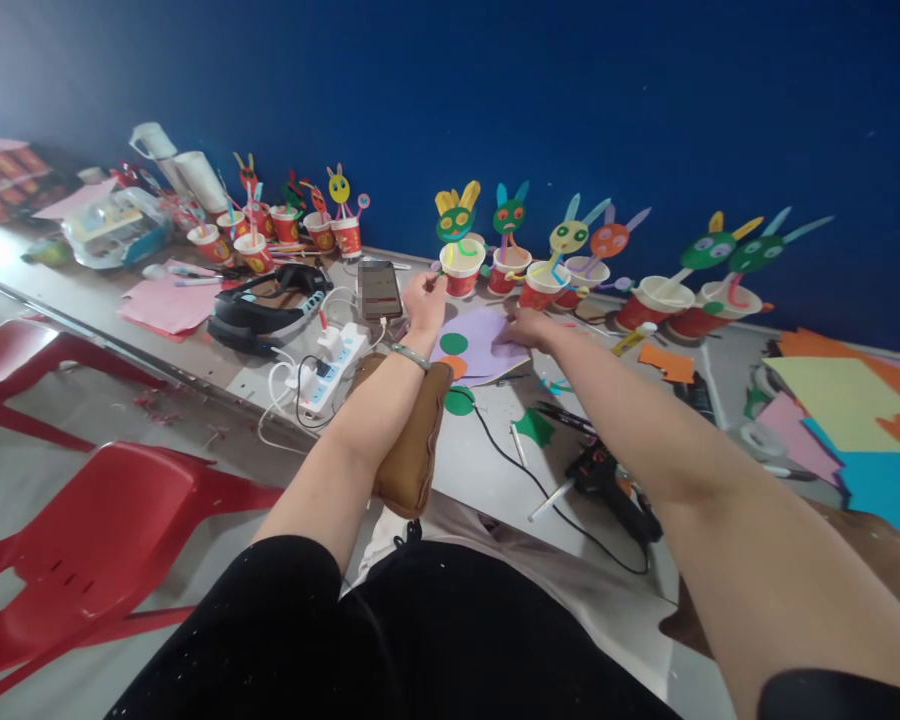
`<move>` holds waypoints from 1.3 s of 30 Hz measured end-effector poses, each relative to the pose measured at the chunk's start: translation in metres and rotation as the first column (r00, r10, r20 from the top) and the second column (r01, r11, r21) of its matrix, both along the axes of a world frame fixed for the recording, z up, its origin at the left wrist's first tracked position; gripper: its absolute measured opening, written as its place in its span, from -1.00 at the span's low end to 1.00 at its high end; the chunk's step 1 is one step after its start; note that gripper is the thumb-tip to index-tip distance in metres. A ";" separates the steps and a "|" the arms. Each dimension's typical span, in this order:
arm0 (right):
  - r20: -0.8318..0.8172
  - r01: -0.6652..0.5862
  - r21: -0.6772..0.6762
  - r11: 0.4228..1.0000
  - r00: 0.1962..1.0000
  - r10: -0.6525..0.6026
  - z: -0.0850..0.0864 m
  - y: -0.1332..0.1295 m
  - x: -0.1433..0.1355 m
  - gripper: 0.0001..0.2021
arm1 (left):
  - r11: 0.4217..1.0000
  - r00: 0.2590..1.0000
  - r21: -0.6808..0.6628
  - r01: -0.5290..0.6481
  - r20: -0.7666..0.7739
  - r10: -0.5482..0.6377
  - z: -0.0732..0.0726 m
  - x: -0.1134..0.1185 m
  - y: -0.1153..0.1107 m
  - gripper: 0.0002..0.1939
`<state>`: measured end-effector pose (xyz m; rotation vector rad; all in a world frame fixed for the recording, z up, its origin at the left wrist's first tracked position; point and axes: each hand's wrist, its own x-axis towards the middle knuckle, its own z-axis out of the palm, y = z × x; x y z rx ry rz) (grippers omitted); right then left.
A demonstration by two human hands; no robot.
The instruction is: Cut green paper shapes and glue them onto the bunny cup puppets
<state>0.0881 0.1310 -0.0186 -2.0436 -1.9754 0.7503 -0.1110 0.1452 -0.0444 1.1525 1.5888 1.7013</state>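
Two bare hands of ours reach over the pale grey desk (480,470) at the centre of the frame. Our left hand (425,300), its fingers curled, is just beside a red-and-white paper cup (461,280) topped by a green paper face (456,224) with yellow ears; we cannot tell whether it pinches anything. Our right hand (531,328), its fingers bent narrow, meets the right edge of a light purple paper sheet (482,330); we cannot tell whether it grips or only touches it. The sheet lies mid-frame between our hands, with a round green paper disc (454,344) on it and a round orange paper disc (456,369) at its lower left. Right of centre, near our right forearm, we see a black glue gun (598,472); left of centre, a white power strip (335,370).
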 end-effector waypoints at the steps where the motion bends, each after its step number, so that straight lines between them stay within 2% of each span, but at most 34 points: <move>1: 0.026 0.002 -0.025 1.000 1.000 -0.001 0.002 -0.005 0.002 -0.41 | 1.000 1.000 -0.010 0.000 -0.001 0.000 0.000 0.000 0.000 -0.88; 6: 0.112 -0.018 -0.105 0.994 0.993 0.030 0.005 -0.024 0.006 -0.34 | 0.997 1.000 -0.076 -0.008 -0.007 0.008 -0.004 0.004 0.002 -0.86; 12: 0.226 -0.107 0.006 0.994 0.969 0.103 0.002 -0.037 0.007 -0.22 | 0.989 0.999 -0.146 -0.030 -0.029 0.026 -0.005 0.012 0.008 -0.87; 18: 0.282 -0.256 0.074 0.964 0.932 0.226 0.008 -0.060 0.013 -0.40 | 0.980 0.997 -0.196 -0.042 -0.071 0.029 -0.002 0.013 0.017 -0.88; 23: 0.266 -0.391 0.143 0.909 0.900 0.345 0.014 -0.098 0.023 -0.48 | 0.979 0.995 -0.200 -0.035 -0.102 0.015 -0.008 0.010 0.022 -0.89; 26: 0.258 -0.514 0.280 0.811 0.854 0.452 0.016 -0.127 0.034 -0.55 | 0.982 0.993 -0.190 -0.010 -0.115 -0.012 -0.013 0.007 0.024 -0.88; 28: 0.255 -0.543 0.338 0.769 0.839 0.480 0.018 -0.145 0.042 -0.58 | 0.982 0.992 -0.186 0.009 -0.119 -0.032 -0.015 0.005 0.025 -0.88; 33: 0.200 -0.575 0.348 0.741 0.817 0.540 0.034 -0.183 0.061 -0.59 | 0.984 0.991 -0.174 0.034 -0.120 -0.056 -0.018 0.001 0.027 -0.89; 39: 0.094 -0.591 0.388 0.707 0.789 0.608 0.050 -0.217 0.076 -0.64 | 0.986 0.993 -0.167 0.020 -0.111 -0.039 -0.020 -0.002 0.028 -0.88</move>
